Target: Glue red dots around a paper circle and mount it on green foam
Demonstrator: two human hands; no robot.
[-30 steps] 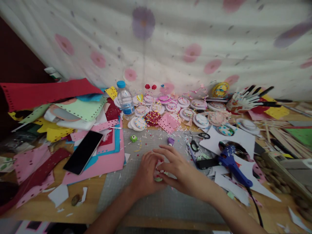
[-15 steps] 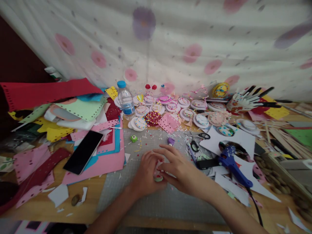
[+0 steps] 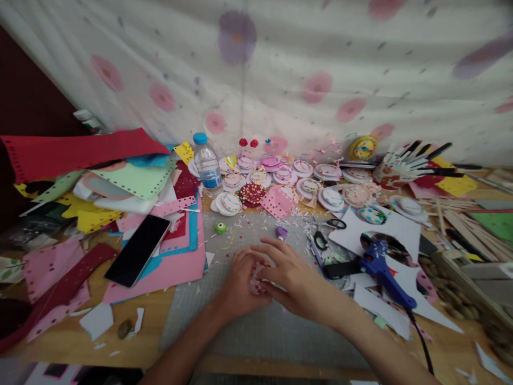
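A small, roundish, pale piece with red dots (image 3: 255, 282) sits between my hands, above the grey cutting mat (image 3: 216, 342). My left hand (image 3: 240, 283) is wrapped around it from the left and hides much of it. From the right, my right hand (image 3: 294, 278) pinches at its side with thumb and lower fingers, while its upper fingers stretch out over the top. Just beyond the hands on the mat are a purple trinket (image 3: 281, 232) and a green one-eyed trinket (image 3: 220, 228).
To the left lie a phone (image 3: 138, 250) and piled coloured felt (image 3: 80, 155). A blue glue gun (image 3: 385, 272), scissors (image 3: 320, 240) and white paper are on the right. Several small decorated hats (image 3: 252, 194) and a water bottle (image 3: 207, 168) line the back, before a floral curtain (image 3: 272, 64).
The piece has turned within my hands: its red-dotted side shows more, and the pale green patch low on it is out of sight. Both hands stay in nearly the same place.
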